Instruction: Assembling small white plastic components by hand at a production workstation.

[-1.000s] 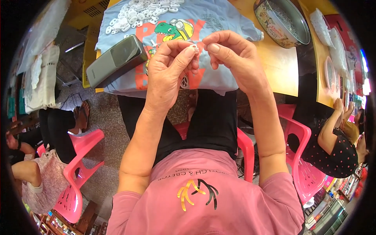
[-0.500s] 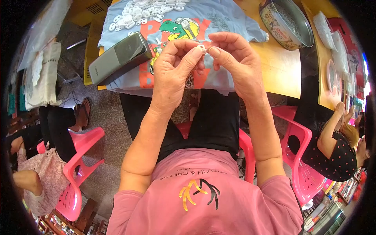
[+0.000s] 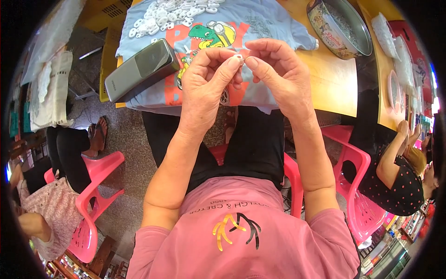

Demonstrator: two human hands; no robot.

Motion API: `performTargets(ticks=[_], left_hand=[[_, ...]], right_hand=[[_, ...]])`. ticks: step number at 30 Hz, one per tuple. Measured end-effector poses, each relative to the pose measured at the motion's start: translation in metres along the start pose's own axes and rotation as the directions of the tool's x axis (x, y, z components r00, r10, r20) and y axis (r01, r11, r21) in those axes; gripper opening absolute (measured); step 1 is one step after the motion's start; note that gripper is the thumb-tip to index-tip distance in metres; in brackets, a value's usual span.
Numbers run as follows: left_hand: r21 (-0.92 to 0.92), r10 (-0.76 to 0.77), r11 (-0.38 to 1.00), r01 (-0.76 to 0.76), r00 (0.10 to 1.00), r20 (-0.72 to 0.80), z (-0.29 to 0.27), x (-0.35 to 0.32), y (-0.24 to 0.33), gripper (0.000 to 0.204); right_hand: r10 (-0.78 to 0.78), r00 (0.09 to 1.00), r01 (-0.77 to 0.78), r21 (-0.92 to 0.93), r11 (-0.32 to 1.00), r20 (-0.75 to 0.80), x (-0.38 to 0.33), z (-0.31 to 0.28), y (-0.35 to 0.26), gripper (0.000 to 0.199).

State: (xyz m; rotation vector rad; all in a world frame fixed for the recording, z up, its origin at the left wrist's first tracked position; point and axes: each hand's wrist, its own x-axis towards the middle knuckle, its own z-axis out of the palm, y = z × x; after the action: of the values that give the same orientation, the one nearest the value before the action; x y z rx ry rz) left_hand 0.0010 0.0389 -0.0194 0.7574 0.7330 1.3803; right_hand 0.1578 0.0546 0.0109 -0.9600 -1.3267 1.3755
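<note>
My left hand pinches a small white plastic piece between thumb and forefinger, above a blue printed T-shirt spread on the table. Close against it, my right hand has its thumb and forefinger curled together at the piece's right side. Whatever sits between the right fingertips is too small to make out. Farther off on the shirt lies a heap of similar white plastic pieces, rounded and with holes. A dark grey box-shaped device rests on the shirt left of my hands.
A round printed tin holding small clear or silvery bits stands on the yellow table at the far right. Pink plastic chairs flank me, with other people seated on both sides. A yellow crate is beyond the table's left edge.
Both hands stay nearly in place around the white piece. The right hand's fingers have shifted very slightly left.
</note>
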Motion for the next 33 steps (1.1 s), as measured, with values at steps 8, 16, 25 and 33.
performTargets(ticks=[8, 16, 25, 33], left_hand=[[0.025, 0.018, 1.000, -0.017, 0.999, -0.043, 0.001, 0.000, -0.004, 0.013], [0.087, 0.023, 0.996, -0.020, 0.999, -0.034, 0.000, 0.000, -0.003, 0.012], [0.025, -0.055, 0.998, 0.056, 0.998, -0.004, 0.002, 0.004, 0.001, 0.012], [0.005, -0.060, 0.998, 0.060, 0.998, -0.011, 0.001, 0.003, 0.003, 0.013]], right_hand=[[-0.162, 0.987, 0.156, -0.236, 0.959, -0.007, 0.000, 0.004, 0.006, 0.028], [-0.129, 0.990, 0.138, -0.192, 0.972, 0.059, 0.002, 0.000, 0.000, 0.033], [-0.083, 0.996, 0.088, -0.152, 0.985, 0.040, -0.001, -0.002, 0.002, 0.035], [-0.034, 0.999, 0.030, -0.397, 0.917, -0.003, -0.006, -0.012, -0.009, 0.023]])
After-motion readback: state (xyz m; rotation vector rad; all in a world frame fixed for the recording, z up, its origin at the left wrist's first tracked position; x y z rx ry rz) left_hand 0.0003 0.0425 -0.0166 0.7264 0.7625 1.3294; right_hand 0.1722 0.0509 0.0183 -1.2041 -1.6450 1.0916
